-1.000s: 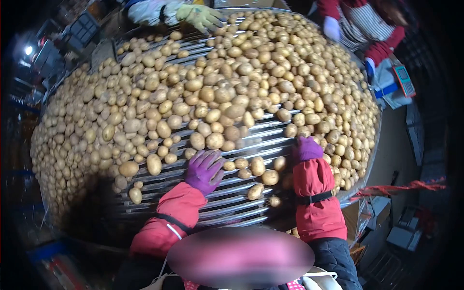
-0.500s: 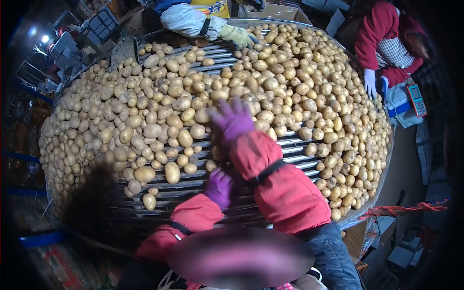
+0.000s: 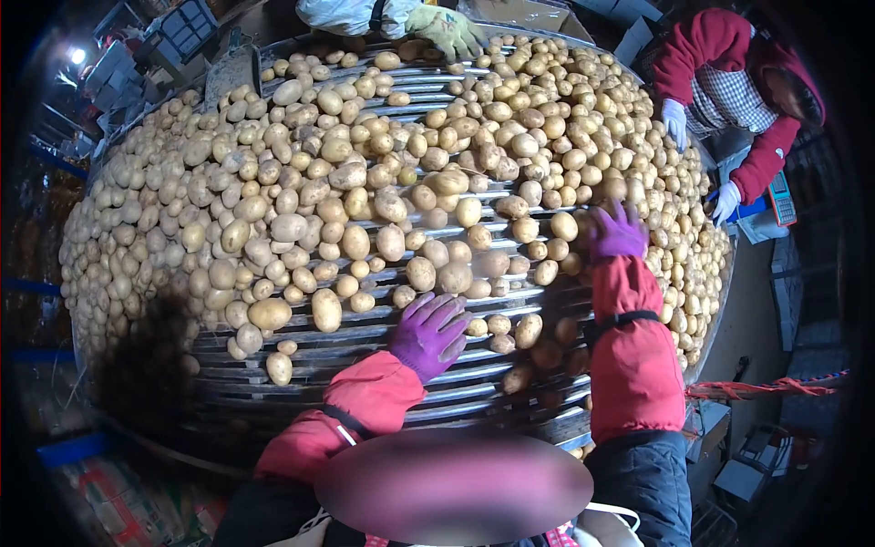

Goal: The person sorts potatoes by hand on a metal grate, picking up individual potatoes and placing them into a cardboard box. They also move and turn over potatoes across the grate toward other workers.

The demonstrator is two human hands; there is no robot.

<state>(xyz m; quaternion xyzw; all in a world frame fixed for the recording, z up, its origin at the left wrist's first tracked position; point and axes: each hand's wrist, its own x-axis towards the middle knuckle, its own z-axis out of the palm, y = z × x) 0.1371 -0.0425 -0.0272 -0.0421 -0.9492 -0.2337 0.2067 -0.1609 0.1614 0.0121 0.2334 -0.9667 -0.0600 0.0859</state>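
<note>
Potatoes [image 3: 310, 196] are heaped across a slatted metal table [image 3: 301, 383], with bars showing in the middle and along the near side. My left hand [image 3: 429, 335], in a purple glove, lies flat with its fingers outstretched just below a small cluster of potatoes [image 3: 456, 276]. My right hand [image 3: 620, 232], also purple-gloved, rests against the right-hand heap, fingers spread over potatoes. No potato is visibly gripped by either hand. Several loose potatoes [image 3: 528, 330] lie on the bars between my arms, some blurred or in shadow.
Across the table, a co-worker's gloved hand [image 3: 447, 32] touches the far edge. At the right, a person in a red top [image 3: 702, 55] has both gloved hands at the heap's edge. A red rope [image 3: 756, 389] stretches off the right side. Cardboard boxes [image 3: 524, 14] stand behind.
My right hand has swept from the middle to the right, and potatoes there have spread over the bars. My left hand has moved up and forward. The right-hand person's hands have moved apart.
</note>
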